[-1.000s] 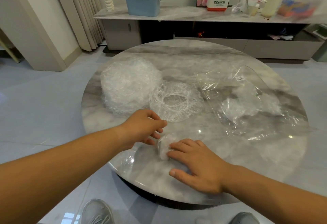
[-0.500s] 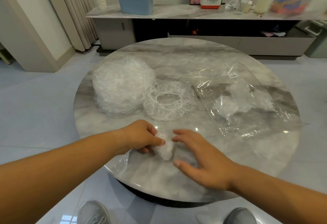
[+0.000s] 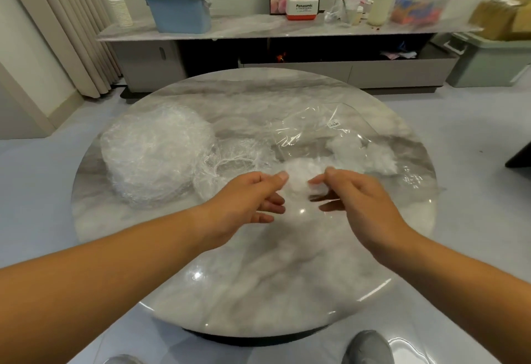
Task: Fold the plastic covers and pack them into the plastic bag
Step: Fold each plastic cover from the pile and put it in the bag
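Observation:
A small folded white plastic cover (image 3: 300,175) hangs above the round marble table (image 3: 258,291), between my two hands. My left hand (image 3: 250,200) pinches its left end with thumb and forefinger. My right hand (image 3: 356,194) pinches at the near left edge of the clear plastic bag (image 3: 313,125), right beside the cover. The film there is hard to make out. The bag lies at the table's right, with folded white covers (image 3: 373,156) inside. A big heap of unfolded covers (image 3: 155,154) sits at the left. One flat cover with an elastic rim (image 3: 235,159) lies beside it.
Behind the table runs a low sideboard (image 3: 258,30) with a blue lidded box (image 3: 181,10), paper cups and other items. A green bin (image 3: 488,59) stands at the far right and curtains hang at the left. My shoes show below the table's near edge.
Both hands have lifted off the near table edge and moved forward to the bag's corner. The folded cover went with them, and the camera has tilted up.

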The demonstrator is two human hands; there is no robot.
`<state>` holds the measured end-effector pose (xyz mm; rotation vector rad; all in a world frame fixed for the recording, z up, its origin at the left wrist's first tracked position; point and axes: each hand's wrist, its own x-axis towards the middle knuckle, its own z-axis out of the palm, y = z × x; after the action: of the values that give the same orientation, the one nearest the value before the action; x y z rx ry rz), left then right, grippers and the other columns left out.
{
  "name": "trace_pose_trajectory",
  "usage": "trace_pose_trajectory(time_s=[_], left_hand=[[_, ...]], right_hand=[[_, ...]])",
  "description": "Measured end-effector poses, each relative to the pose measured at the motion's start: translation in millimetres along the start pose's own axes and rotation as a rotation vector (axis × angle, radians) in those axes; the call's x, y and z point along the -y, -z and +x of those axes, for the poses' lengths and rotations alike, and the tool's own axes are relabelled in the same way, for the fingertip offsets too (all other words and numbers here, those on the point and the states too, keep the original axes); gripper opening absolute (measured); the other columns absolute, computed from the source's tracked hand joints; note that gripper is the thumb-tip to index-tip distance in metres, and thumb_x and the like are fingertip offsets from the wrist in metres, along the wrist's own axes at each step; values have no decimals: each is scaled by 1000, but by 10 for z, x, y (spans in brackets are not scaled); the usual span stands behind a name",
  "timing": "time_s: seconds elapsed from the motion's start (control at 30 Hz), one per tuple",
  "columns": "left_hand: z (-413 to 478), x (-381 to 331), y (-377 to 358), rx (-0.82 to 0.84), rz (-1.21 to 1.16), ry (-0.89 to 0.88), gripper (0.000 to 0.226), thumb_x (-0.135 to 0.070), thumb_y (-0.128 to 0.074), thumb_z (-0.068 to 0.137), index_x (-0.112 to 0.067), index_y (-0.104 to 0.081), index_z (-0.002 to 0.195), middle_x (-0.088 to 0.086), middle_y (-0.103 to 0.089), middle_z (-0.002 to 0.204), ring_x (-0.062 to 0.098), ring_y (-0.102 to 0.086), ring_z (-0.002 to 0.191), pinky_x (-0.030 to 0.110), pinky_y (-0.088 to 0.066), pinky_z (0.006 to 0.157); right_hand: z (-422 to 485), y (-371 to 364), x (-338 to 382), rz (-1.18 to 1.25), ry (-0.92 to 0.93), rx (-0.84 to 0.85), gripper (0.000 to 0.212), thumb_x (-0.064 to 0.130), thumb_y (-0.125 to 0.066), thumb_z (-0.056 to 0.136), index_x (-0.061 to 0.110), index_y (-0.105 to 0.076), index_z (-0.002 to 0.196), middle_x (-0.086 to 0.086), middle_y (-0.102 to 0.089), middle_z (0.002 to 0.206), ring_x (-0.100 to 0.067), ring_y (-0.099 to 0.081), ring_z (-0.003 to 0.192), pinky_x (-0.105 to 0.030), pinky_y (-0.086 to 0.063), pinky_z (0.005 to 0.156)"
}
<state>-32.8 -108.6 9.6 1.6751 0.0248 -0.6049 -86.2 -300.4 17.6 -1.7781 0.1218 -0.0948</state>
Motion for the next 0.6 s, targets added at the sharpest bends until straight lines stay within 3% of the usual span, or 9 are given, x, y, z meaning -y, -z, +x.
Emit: trace_pose_trajectory(time_s=[0.1, 0.2, 0.27, 0.33, 0.47, 0.6], left_hand=[[72, -53, -207, 35, 411, -222, 43, -51, -49, 101, -15, -68, 115, -12, -62, 119, 4, -58, 111, 28, -42, 101], [165, -31, -469, 122, 842, -410, 44, -56, -38, 102, -34, -62, 133, -12, -24, 162, 5, -13, 150, 31, -14, 120], [234, 20, -634, 189, 1054, -474, 53, -60, -30, 102, -36, -54, 142, -8, 6, 169, 6, 16, 152, 34, 3, 124], [302, 83, -763, 247, 1203, -504, 60, -64, -23, 101, -33, -52, 145, -4, 21, 166, 7, 32, 148, 36, 13, 123], [415, 190, -888, 230, 1427, -541, 72, -69, -16, 98, -27, -45, 149, 2, 32, 163, 14, 39, 145, 41, 19, 122], [491, 269, -922, 129, 1611, -569, 87, -74, -9, 95, -16, -17, 160, 5, 36, 160, 18, 39, 145, 46, 15, 123]], right_hand=[[221, 467, -42, 8, 41, -180, 42, 34, -46, 107, 12, -76, 85, -7, -76, 86, -26, -74, 87, -45, -59, 86], [387, 864, -213, -4, -53, -211, 54, 40, -40, 108, 11, -73, 77, -10, -74, 83, -30, -70, 88, -52, -56, 95], [416, 1021, -353, -33, -141, -143, 65, 47, -35, 107, 15, -74, 67, -10, -75, 81, -29, -69, 87, -49, -54, 98], [409, 1120, -474, -85, -199, -64, 73, 54, -30, 106, 15, -75, 64, -13, -76, 85, -28, -68, 87, -45, -53, 98], [393, 1245, -656, -147, -244, 30, 78, 60, -27, 103, 13, -77, 66, -17, -75, 92, -26, -67, 88, -38, -54, 94], [416, 1330, -817, -226, -270, 96, 86, 84, -29, 88, 16, -80, 74, -10, -76, 92, -28, -69, 95, -39, -52, 98]])
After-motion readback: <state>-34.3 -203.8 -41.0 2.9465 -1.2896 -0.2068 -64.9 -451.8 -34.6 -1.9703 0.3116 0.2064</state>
